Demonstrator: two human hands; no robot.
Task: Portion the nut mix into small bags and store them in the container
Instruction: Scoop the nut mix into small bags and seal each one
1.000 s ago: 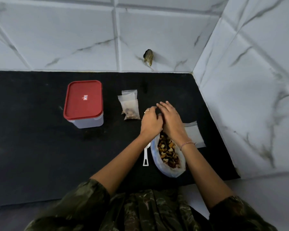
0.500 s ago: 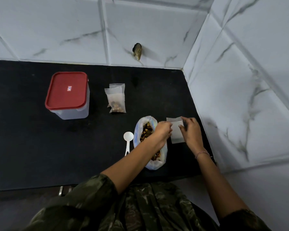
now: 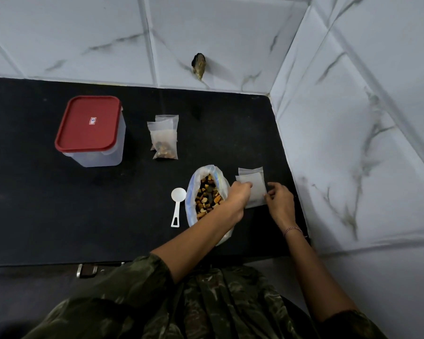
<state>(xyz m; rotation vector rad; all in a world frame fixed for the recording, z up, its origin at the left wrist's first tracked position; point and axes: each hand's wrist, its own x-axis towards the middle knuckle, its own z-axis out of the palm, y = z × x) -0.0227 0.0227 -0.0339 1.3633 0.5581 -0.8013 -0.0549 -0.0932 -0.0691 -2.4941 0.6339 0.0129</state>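
Nut bag point(image 3: 207, 196) sits open on the counter point(image 3: 59, 204), mix showing; everything below is placed from it.

Empty bag point(image 3: 255, 192) lies flat just right of the nut bag, long axis running away from the person twd the back wall, slightly tilted. It's on top of a spare bag point(image 3: 251, 170) whose far end peeks out. L hand point(image 3: 238, 195) reaches across the nut bag's mouth, fingers curled at the empty bag's near-side long edge, looks like a pinch. R hand point(image 3: 279, 203) is on the opposite long edge, thumb & finger pinched narrow on it. So the bag is btw both hands, each at an edge. Neither has to travel. Next is prob. lift & open the mouth.

Scoop point(image 3: 178, 206) lies just left of the nut bag, free, handle twd the person; L hand is nearer to it.

Filled bags point(image 3: 164, 138) are behind-left, and the container point(image 3: 91, 130) further left w/ its red lid on.

Hard to tell:
- L fingertips are hidden behind the knuckles, so that grip isn't certain.
- Can't see which end of the empty bag opens.
- Nut bag's near end is covered by the L forearm.
- Filled bags overlap, count unclear.
- Container contents not visible.
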